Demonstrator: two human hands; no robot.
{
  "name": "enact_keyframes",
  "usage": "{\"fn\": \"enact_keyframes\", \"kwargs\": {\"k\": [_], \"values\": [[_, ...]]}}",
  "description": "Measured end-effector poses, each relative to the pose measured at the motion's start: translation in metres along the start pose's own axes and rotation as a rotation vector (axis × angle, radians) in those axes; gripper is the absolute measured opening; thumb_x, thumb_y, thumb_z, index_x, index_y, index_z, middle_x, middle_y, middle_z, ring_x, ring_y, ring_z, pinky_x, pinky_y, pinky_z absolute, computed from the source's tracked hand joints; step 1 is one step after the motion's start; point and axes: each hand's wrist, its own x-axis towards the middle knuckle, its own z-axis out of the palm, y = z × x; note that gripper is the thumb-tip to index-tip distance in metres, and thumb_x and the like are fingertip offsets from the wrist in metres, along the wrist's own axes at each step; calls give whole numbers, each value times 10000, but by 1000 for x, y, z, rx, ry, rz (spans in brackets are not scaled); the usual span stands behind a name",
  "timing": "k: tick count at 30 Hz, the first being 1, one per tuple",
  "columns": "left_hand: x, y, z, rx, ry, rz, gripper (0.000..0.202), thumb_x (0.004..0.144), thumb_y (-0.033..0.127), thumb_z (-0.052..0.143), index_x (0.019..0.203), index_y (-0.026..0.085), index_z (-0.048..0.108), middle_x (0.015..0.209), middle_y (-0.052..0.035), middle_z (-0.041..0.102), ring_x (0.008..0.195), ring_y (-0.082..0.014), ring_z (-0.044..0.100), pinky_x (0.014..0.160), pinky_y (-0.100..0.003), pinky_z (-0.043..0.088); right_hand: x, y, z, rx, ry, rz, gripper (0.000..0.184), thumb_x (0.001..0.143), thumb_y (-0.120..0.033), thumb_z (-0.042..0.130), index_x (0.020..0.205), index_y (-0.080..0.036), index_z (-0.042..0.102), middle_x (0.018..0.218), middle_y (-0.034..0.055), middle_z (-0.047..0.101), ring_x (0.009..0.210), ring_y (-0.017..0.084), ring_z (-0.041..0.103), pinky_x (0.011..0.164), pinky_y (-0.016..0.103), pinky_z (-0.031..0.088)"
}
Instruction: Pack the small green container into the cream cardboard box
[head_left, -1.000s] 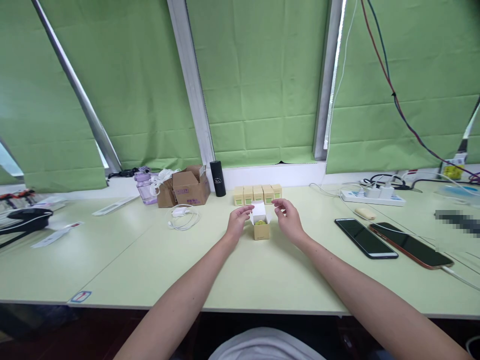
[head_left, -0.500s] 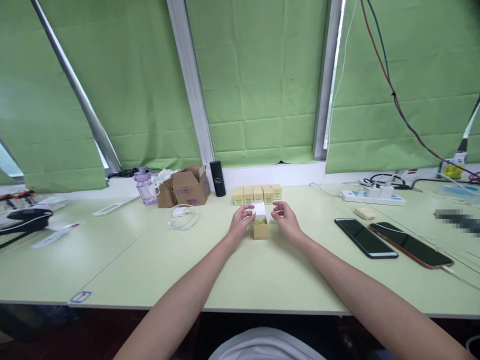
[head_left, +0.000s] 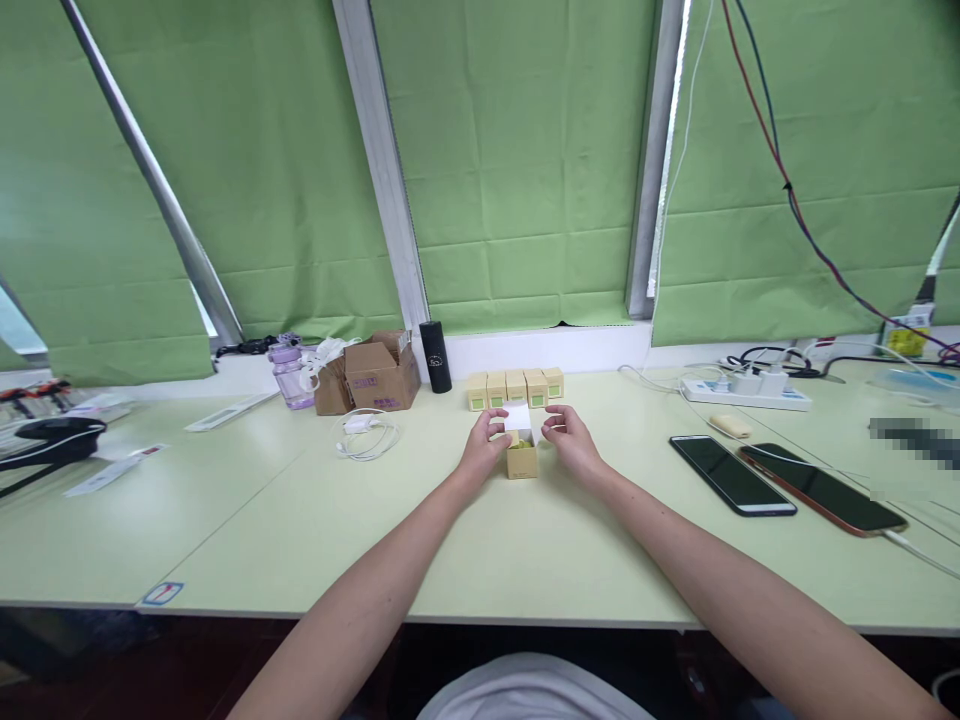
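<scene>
A small tan cardboard box [head_left: 522, 463] stands on the table in front of me with its white-lined lid [head_left: 516, 416] raised at the back. Something yellow-green [head_left: 523, 444] shows inside it, too small to make out. My left hand [head_left: 484, 447] is at the box's left side, its curled fingers by the lid and its thumb against the left flap. On the other side, my right hand [head_left: 574, 443] is open, with bent fingers apart, close to the right edge. Right behind stands a row of several similar small boxes [head_left: 515, 386] with green labels.
Left are a coiled white cable [head_left: 369, 437], an opened brown carton [head_left: 381, 380], a purple bottle [head_left: 291, 378] and a black cylinder [head_left: 436, 357]. Two phones [head_left: 731, 477] lie right, near a beige oval object [head_left: 730, 427] and a white power strip [head_left: 750, 394].
My left thumb has moved slightly right, and the box's left flap now leans inward over the opening. My right hand has barely moved.
</scene>
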Motion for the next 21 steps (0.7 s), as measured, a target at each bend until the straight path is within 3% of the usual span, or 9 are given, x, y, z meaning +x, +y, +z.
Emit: {"fn": "enact_keyframes", "kwargs": {"k": [5, 21], "values": [[0, 1, 1, 2, -5, 0, 473, 685, 199, 716, 1130, 223, 558, 938, -13, 677, 813, -178, 672, 802, -306, 466, -3, -7, 0, 65, -12, 82, 408, 776, -321, 624, 1177, -249, 592, 1001, 47, 687, 860, 221, 669, 698, 345, 517], [0, -2, -1, 57, -20, 39, 470, 725, 216, 705, 1155, 238, 516, 961, -7, 677, 809, -164, 660, 774, -294, 455, -10, -16, 9, 101, -68, 160, 476, 756, -391, 691, 1189, -251, 553, 986, 22, 637, 899, 225, 642, 801, 355, 491]]}}
